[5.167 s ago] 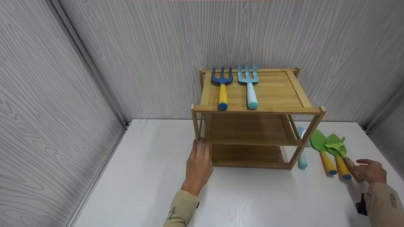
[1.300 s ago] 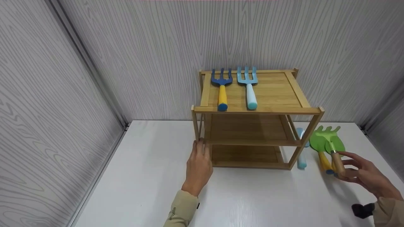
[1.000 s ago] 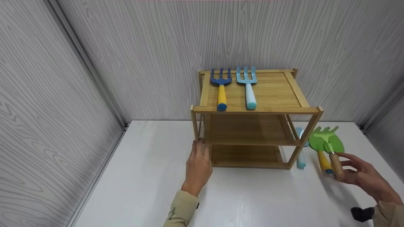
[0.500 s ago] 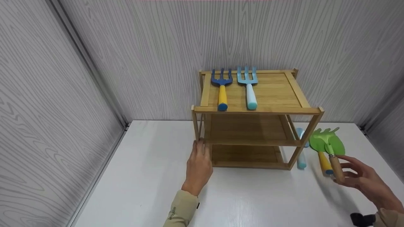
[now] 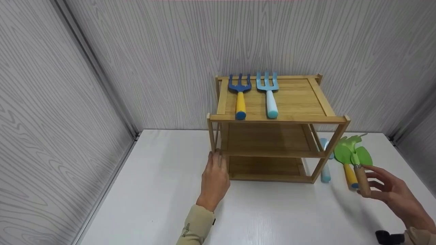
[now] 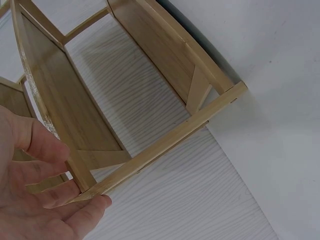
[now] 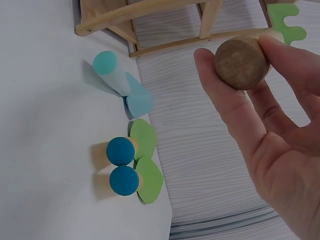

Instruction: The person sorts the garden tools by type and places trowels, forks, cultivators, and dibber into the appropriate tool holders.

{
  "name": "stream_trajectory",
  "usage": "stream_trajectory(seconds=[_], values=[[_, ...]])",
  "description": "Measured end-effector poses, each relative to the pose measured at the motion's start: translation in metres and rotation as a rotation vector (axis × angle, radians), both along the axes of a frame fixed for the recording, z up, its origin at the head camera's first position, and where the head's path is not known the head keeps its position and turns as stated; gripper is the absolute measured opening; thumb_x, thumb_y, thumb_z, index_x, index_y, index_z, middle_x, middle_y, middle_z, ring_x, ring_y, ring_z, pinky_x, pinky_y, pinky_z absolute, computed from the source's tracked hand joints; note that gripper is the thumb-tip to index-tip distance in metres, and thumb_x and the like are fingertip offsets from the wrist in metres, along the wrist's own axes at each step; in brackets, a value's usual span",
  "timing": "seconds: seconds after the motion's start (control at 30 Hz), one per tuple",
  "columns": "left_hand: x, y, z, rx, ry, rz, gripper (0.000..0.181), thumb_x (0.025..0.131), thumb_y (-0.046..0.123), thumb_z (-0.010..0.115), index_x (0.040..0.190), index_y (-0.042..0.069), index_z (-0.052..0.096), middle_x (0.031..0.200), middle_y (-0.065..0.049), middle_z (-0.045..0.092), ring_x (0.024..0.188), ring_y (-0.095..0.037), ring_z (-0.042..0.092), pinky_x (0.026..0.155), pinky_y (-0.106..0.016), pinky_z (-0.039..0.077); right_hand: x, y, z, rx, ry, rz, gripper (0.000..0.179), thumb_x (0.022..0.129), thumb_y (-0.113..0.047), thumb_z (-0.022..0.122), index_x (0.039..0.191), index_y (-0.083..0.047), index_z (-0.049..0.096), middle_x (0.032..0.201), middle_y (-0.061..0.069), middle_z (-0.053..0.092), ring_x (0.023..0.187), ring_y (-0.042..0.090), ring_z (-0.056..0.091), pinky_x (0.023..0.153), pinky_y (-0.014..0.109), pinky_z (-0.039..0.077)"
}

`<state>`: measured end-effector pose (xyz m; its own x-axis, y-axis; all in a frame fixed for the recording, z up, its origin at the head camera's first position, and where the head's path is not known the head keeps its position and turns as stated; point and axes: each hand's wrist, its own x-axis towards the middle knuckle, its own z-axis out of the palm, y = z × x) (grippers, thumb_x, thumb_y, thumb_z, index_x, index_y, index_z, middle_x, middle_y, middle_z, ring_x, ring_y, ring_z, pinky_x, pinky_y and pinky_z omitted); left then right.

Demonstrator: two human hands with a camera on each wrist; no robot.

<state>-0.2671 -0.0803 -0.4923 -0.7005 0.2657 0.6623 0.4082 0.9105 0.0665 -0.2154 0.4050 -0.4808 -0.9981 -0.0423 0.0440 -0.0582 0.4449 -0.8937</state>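
Right hand (image 5: 400, 195) pinches green fork (image 5: 361, 181) by wooden handle, raised above table (image 5: 265, 217); left hand (image 5: 215, 183) grips front left post of rack (image 5: 293, 119). Seemingly done: dark-blue fork (image 5: 240, 101), light-blue fork (image 5: 271, 101) on top shelf (image 5: 301, 98), left of right fingers. Remaining off rack: held fork, two green trowels (image 7: 144, 140), light-blue trowel (image 7: 139, 100) beyond fingertips.

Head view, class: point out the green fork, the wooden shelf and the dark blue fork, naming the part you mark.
Green fork (image 5: 360, 175): head view, on its wooden handle.
Wooden shelf (image 5: 269, 137): head view, on its middle board.
Dark blue fork (image 5: 240, 98): head view, on its yellow handle.
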Motion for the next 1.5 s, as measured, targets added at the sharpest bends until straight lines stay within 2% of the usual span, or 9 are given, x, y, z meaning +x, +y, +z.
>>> stream_trajectory(seconds=[0.3, 0.47, 0.67, 0.8, 0.87, 1.07, 1.33, 1.5], values=[[0.000, 0.000, 0.001, 0.001, -0.002, 0.006, 0.043, 0.088, -0.007, 0.069, 0.129, -0.015, 0.057, 0.130, -0.031, 0.052, 0.122, -0.051, 0.054, 0.093, -0.043, 0.055, 0.002, -0.003, 0.006, 0.025, 0.105, -0.008, 0.085, 0.081, 0.020, 0.067, 0.154, -0.018, 0.044, 0.120, -0.023, 0.052, 0.098, -0.002, 0.059, 0.075, 0.023, 0.058], [-0.001, 0.000, -0.001, 0.008, 0.009, 0.001, 0.043, 0.088, -0.007, 0.069, 0.129, -0.015, 0.056, 0.130, -0.031, 0.052, 0.122, -0.050, 0.055, 0.095, -0.043, 0.054, 0.002, -0.003, 0.006, -0.101, 0.158, 0.018, 0.084, 0.080, 0.027, 0.063, 0.151, -0.016, 0.049, 0.122, -0.019, 0.055, 0.099, 0.001, 0.060, 0.073, 0.020, 0.057], [-0.003, 0.001, -0.002, 0.015, 0.012, -0.006, 0.040, 0.089, -0.008, 0.068, 0.127, -0.015, 0.057, 0.129, -0.032, 0.053, 0.121, -0.051, 0.056, 0.095, -0.044, 0.055, 0.007, -0.007, 0.004, -0.304, 0.236, 0.110, 0.080, 0.078, 0.033, 0.059, 0.149, -0.004, 0.049, 0.127, -0.008, 0.060, 0.102, 0.007, 0.063, 0.073, 0.022, 0.058], [-0.002, 0.001, -0.001, 0.026, -0.006, -0.008, 0.038, 0.089, -0.009, 0.066, 0.125, -0.015, 0.059, 0.129, -0.032, 0.054, 0.121, -0.052, 0.055, 0.094, -0.043, 0.055, 0.007, -0.013, 0.005, -0.354, 0.248, 0.160, 0.078, 0.079, 0.034, 0.057, 0.149, 0.001, 0.046, 0.134, -0.007, 0.057, 0.108, 0.008, 0.061, 0.075, 0.023, 0.058], [-0.002, 0.001, -0.001, 0.029, -0.010, -0.006, 0.038, 0.089, -0.009, 0.066, 0.126, -0.015, 0.059, 0.129, -0.032, 0.054, 0.121, -0.051, 0.055, 0.095, -0.044, 0.055, 0.007, -0.017, 0.006, -0.342, 0.243, 0.167, 0.078, 0.079, 0.033, 0.058, 0.149, 0.000, 0.046, 0.137, -0.009, 0.055, 0.110, 0.008, 0.060, 0.076, 0.023, 0.057], [-0.002, 0.001, 0.000, 0.043, -0.012, -0.006, 0.039, 0.090, -0.008, 0.067, 0.127, -0.015, 0.058, 0.130, -0.031, 0.053, 0.122, -0.051, 0.055, 0.094, -0.044, 0.055, 0.003, -0.029, 0.015, -0.330, 0.243, 0.178, 0.073, 0.082, 0.029, 0.061, 0.148, 0.001, 0.046, 0.137, -0.006, 0.055, 0.112, 0.009, 0.060, 0.081, 0.023, 0.058], [-0.001, 0.001, 0.001, 0.021, 0.000, 0.002, 0.040, 0.089, -0.007, 0.068, 0.127, -0.014, 0.058, 0.130, -0.031, 0.054, 0.122, -0.049, 0.056, 0.097, -0.044, 0.053, -0.002, -0.044, 0.025, -0.423, 0.285, 0.257, 0.072, 0.077, 0.037, 0.052, 0.144, 0.011, 0.046, 0.135, 0.001, 0.058, 0.111, 0.013, 0.064, 0.080, 0.035, 0.061], [-0.002, 0.000, 0.000, 0.016, 0.011, -0.003, 0.039, 0.089, -0.008, 0.069, 0.126, -0.014, 0.058, 0.129, -0.031, 0.054, 0.121, -0.049, 0.056, 0.096, -0.043, 0.054, -0.004, -0.047, 0.028, -0.437, 0.274, 0.283, 0.072, 0.078, 0.036, 0.053, 0.144, 0.011, 0.046, 0.133, 0.002, 0.058, 0.111, 0.015, 0.066, 0.080, 0.034, 0.061]])
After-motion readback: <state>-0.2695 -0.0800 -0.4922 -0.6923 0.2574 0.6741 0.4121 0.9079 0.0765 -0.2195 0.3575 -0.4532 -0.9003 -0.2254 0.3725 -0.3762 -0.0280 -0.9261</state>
